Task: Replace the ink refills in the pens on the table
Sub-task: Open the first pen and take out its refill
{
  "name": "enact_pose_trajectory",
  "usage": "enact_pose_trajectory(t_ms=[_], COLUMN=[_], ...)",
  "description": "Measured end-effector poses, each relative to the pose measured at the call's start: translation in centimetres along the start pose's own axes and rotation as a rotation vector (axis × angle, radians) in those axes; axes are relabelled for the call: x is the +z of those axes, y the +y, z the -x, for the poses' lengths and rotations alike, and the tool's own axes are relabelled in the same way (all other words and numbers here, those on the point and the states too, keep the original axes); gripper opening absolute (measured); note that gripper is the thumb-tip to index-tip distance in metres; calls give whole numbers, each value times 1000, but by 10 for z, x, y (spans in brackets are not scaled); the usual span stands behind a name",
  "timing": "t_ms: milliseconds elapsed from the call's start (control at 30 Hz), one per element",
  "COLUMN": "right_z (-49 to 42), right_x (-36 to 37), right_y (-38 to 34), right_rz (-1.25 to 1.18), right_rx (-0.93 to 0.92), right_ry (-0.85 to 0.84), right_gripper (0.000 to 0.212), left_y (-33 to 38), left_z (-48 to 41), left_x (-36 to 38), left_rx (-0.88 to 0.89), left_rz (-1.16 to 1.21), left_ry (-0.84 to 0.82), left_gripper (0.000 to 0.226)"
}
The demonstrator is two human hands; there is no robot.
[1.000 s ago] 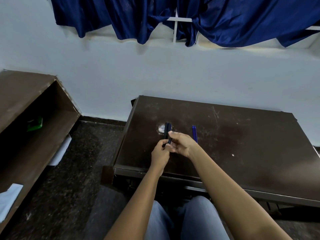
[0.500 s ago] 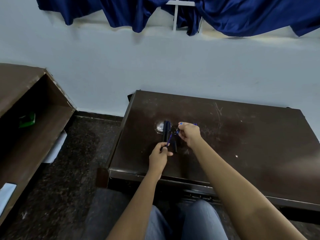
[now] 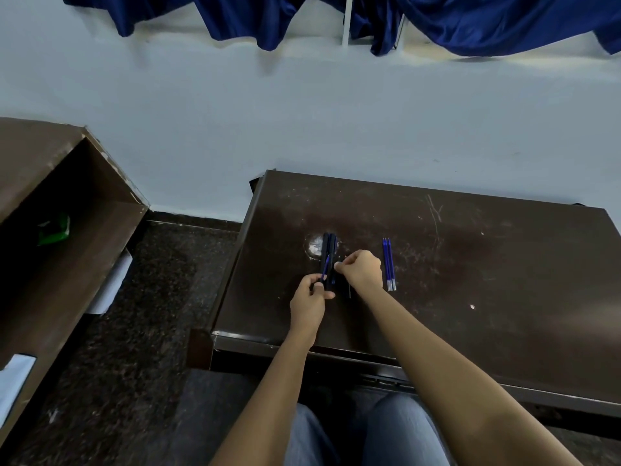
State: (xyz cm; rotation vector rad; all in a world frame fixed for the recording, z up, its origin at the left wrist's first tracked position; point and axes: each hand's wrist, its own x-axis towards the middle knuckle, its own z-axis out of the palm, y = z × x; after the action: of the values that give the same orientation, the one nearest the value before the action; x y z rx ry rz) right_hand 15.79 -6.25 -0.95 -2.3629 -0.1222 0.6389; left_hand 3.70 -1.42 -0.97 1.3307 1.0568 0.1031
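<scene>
Pens (image 3: 330, 245) lie in a dark bunch on the table (image 3: 470, 297), just beyond the two hands. Nearest of all are the person's knees in blue jeans (image 3: 396, 432), below the table's front edge, and both bare forearms reach forward over that edge. The left hand (image 3: 309, 297) is curled tight with the thumb on top. It grips the lower end of a thin blue refill (image 3: 324, 269) that points away from the person and slants across the bunch of pens. Something dark sits in the same grip, too small to make out. The right hand (image 3: 363, 270), just beside it, has its thumb and fingertips pinched together near the refill; I cannot tell whether anything is between them. To the right of that hand two spare refills (image 3: 388, 264) lie side by side on the table, apart from the pens. A pale round mark (image 3: 313, 245) shows at the far end of the bunch. Left of the table are a dark speckled floor (image 3: 151, 314) and a brown shelf (image 3: 84, 247) with something green (image 3: 53, 227) inside. Beyond them are a white wall (image 3: 302, 112) and a blue curtain (image 3: 487, 21).
</scene>
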Motion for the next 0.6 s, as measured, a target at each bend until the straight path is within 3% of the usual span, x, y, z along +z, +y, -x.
enact_pose_trajectory(t_ms=[100,200,267,500,600], right_z=[4,5,-5,-53,-78], right_x=[-1,-7,-11,-29,-37], right_y=[0,-10,-18,-51,-67], right_rz=[-229,-506,-501,-713,-451], right_rx=[-5,140,158,141,-83], right_ry=[21,-277,-373,-217,-70], right_gripper=[17,19,11,19,14], left_y=[5,13,19,17,17], left_z=[-1,-9,-16,-15,-19], left_x=[4,10,14,9,4], left_rx=[-3,25,36,47,74], left_rz=[17,21,32,21,33], left_ry=[-7,3,11,-4,24], left_gripper=[24,24,24,22,25])
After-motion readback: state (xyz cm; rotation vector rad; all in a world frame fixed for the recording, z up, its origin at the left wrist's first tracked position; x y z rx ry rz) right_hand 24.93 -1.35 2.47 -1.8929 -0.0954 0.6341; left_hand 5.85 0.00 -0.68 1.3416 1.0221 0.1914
